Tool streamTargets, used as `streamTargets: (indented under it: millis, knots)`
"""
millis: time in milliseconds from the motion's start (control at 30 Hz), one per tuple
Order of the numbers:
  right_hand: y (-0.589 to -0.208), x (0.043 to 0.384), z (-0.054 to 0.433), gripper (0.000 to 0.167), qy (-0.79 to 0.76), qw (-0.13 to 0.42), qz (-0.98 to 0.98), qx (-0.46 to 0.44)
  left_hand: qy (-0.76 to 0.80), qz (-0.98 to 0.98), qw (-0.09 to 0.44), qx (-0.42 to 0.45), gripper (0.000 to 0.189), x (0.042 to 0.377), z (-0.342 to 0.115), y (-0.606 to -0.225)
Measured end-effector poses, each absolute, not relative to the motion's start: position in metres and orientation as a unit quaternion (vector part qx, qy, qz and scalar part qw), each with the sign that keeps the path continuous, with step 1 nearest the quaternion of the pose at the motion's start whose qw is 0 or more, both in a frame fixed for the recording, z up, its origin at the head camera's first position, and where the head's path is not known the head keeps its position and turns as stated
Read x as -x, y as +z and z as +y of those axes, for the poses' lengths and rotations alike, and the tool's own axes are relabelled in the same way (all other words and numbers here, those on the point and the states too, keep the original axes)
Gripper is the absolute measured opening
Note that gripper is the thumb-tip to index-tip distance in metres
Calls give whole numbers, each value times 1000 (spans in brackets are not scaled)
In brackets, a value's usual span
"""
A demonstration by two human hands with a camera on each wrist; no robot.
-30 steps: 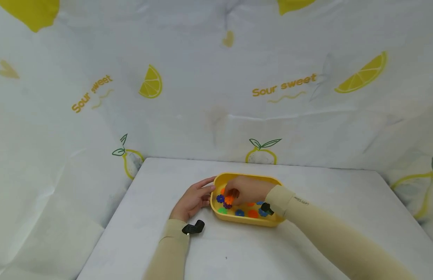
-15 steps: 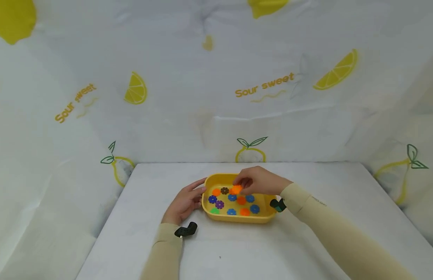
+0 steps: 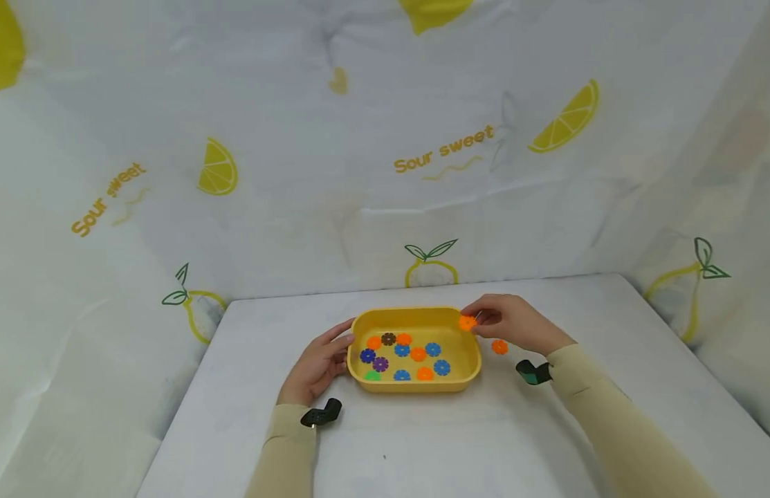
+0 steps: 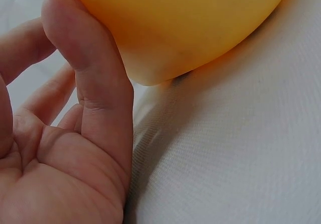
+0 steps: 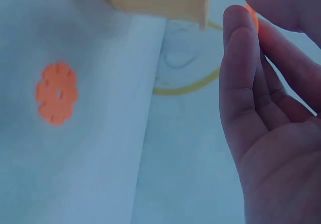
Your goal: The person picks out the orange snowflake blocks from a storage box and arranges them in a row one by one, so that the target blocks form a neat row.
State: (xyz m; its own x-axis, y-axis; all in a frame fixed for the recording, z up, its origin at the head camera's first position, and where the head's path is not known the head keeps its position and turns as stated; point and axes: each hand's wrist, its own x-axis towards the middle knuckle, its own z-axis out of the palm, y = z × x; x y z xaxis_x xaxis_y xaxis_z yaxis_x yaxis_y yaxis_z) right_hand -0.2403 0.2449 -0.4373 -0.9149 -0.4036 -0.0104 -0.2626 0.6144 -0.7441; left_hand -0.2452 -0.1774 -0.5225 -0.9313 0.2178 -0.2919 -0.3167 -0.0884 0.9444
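A yellow tray (image 3: 416, 387) stands on the white table, with several flat, notched, flower-shaped plastic discs inside in orange, blue, purple, brown and green. My left hand (image 3: 316, 366) holds the tray's left end, its thumb (image 4: 93, 73) at the rim and the other fingers partly hidden behind the thumb. Over the far right corner of the tray, my right hand (image 3: 515, 321) pinches an orange flower disc (image 3: 467, 323) between thumb and fingertips. Another orange flower disc (image 5: 57, 93) lies flat on the table, just right of the tray and below that hand.
A white cloth with lemon prints (image 3: 431, 273) hangs behind the table's far edge. Each wrist carries a small black camera, one by the left sleeve (image 3: 291, 429) and one by the right sleeve (image 3: 602, 401).
My right hand has lifted an orange disc out of the tray and moved right, to its corner. The orange disc on the table now shows. My view has turned right; the left hand stays at the tray.
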Motion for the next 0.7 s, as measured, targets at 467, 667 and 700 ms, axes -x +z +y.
streamTargets:
  millis: [467, 667, 700]
  knots:
    - [-467, 216, 302, 37, -375, 71, 921, 72, 739, 648, 179, 41, 55, 243, -178, -524]
    - [-480, 214, 308, 37, -371, 64, 924, 69, 739, 648, 177, 45, 53, 242, -178, -522]
    - [-480, 215, 308, 37, -368, 61, 925, 71, 740, 648, 176, 46, 52, 242, -177, -521]
